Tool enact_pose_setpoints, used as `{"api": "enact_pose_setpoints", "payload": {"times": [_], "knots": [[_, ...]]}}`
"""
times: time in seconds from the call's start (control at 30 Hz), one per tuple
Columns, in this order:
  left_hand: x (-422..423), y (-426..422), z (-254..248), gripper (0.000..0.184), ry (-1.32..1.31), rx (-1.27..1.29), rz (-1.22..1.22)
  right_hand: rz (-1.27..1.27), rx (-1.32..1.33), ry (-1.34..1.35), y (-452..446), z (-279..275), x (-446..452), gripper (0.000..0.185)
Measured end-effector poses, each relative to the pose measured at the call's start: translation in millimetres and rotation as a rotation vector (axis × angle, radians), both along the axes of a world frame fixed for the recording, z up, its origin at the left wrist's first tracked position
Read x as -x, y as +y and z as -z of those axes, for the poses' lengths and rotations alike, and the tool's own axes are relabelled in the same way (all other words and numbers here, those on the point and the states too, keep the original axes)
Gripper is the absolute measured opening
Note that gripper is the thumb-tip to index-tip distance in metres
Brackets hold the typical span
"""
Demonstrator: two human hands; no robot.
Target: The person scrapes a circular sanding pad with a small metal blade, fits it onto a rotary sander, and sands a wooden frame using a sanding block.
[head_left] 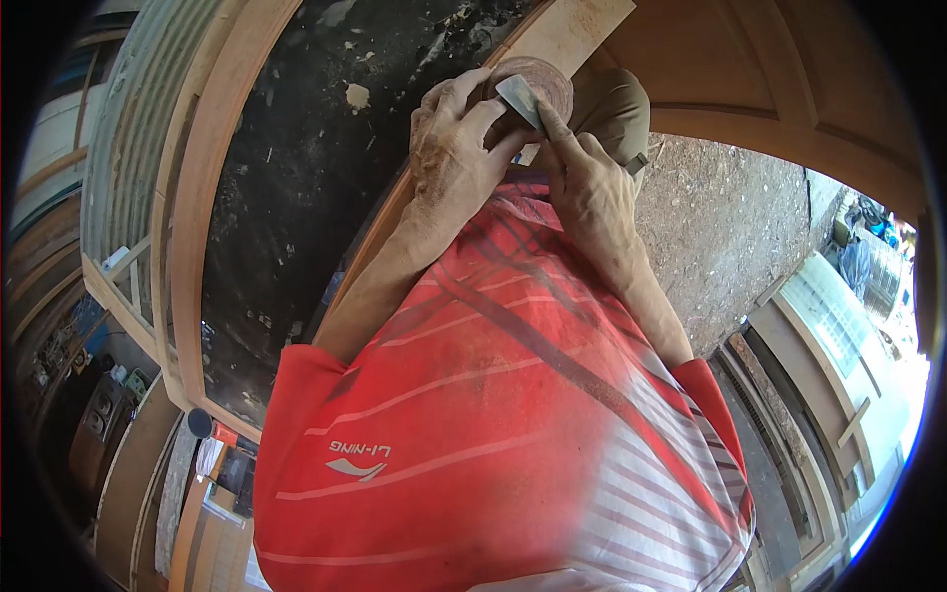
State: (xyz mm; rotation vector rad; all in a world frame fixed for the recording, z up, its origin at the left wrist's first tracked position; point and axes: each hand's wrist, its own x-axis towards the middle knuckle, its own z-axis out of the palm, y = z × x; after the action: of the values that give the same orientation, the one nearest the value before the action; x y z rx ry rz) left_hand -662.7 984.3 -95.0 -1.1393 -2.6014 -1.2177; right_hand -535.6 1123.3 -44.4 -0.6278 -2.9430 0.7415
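The flat metal blade (519,100) lies over the face of the round disc (546,75), its long axis slanting from the disc's left side down toward the right hand (590,178), the nearer one, which is clamped on it, index finger along it. The left hand (456,143) curls against the disc's left edge; whether it grips, I cannot tell.

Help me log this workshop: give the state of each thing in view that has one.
Flat blade: gripped, slanted
Round disc: partly hidden
Left hand: fingers bent, by the round disc
Right hand: closed on flat blade
Red shirt: smudged
Dark surface: pale-spotted
Ground: littered with small bits
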Motion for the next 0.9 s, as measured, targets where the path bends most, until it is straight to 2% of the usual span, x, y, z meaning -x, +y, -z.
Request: {"api": "enact_pose_setpoints", "payload": {"times": [0.1, 0.2, 0.3, 0.4, 0.5, 0.6, 0.73, 0.9], "knots": [[-4, 0, 2, 0.041, -0.004, 0.002, 0.002, 0.088, -0.021, 0.061, 15, 2, 12, 0.039], [1, -4, -2, 0.044, -0.005, 0.012, 0.035, 0.144, 0.179, 0.165, 25, -2, 18, 0.033], [6, -9, -1, 0.048, -0.029, 0.028, 0.088, 0.252, 0.41, 0.062, 26, -8, 3, 0.033], [14, -15, -15, 0.05, -0.102, 0.086, 0.165, 0.326, 0.533, 0.001, 29, -14, -10, 0.037], [12, -10, -18, 0.048, -0.043, 0.127, 0.162, 0.456, 0.627, -0.021, 26, -26, -12, 0.04], [8, 1, -16, 0.045, -0.076, 0.089, 0.092, 0.421, 0.625, -0.091, 28, -36, -6, 0.041], [8, 12, -11, 0.041, -0.079, 0.09, 0.028, 0.211, 0.401, -0.021, 36, -18, -5, 0.039], [4, 14, -3, 0.04, -0.026, 0.054, 0.0, 0.186, 0.402, -0.031, 36, -20, 9, 0.038]]}}
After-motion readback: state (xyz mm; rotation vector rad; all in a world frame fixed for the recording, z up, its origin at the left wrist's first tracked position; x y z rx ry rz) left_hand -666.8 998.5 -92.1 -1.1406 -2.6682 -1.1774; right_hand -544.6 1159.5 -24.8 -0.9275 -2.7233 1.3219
